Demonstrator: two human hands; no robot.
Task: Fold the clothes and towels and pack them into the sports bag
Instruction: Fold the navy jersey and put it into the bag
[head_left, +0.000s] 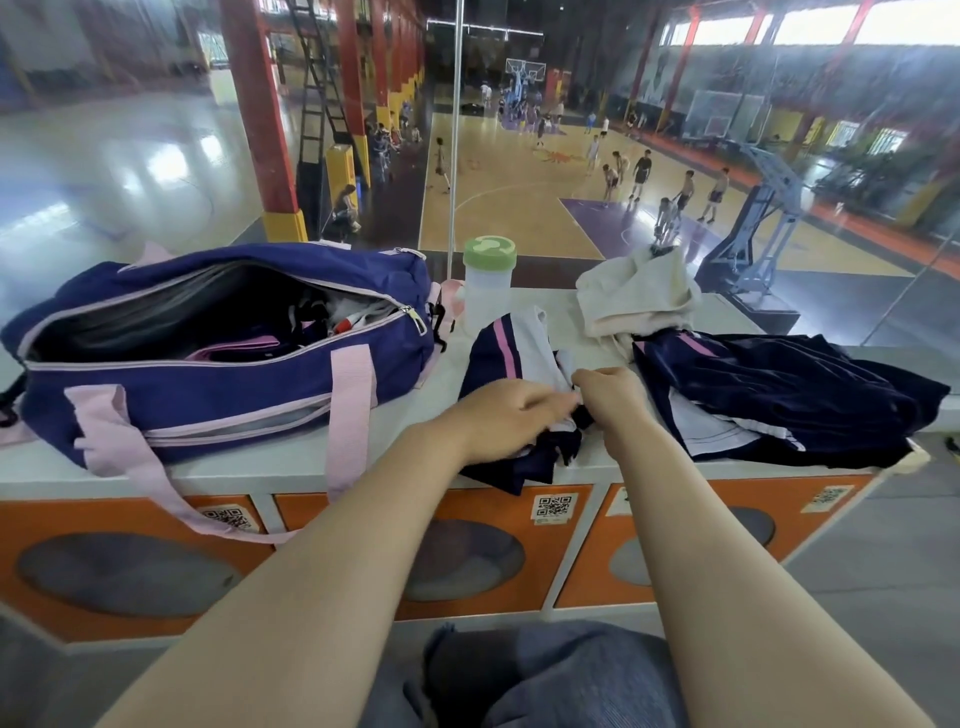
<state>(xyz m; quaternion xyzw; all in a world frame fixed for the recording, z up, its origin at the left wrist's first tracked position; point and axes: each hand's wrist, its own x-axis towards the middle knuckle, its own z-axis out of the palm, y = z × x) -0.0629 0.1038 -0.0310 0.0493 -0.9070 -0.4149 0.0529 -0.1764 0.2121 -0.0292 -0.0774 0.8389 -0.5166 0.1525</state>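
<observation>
While both hands meet at the middle of the white bench (270, 467), the left hand (506, 415) and the right hand (608, 389) each pinch the near edge of a navy garment (501, 353) with a pink stripe and white panel, fingers closed on the cloth and almost touching one another. That garment lies crumpled on the bench top, its lower hem spilling over the front edge. To its left sits the sports bag (208, 395), navy with pale pink straps, its top zip open and dark and pink items visible inside; one strap hangs down over the bench front. Just behind the held garment stands a translucent bottle (488, 283) with a green lid. To the right lies a second pile of dark navy clothes (789, 395) with white lining showing, and behind it, touching its far edge, a bunched cream towel (636, 296). Orange locker doors (670, 545) with QR stickers face the person below the bench top. Beyond the glass, people stand on a basketball court (519, 197).
</observation>
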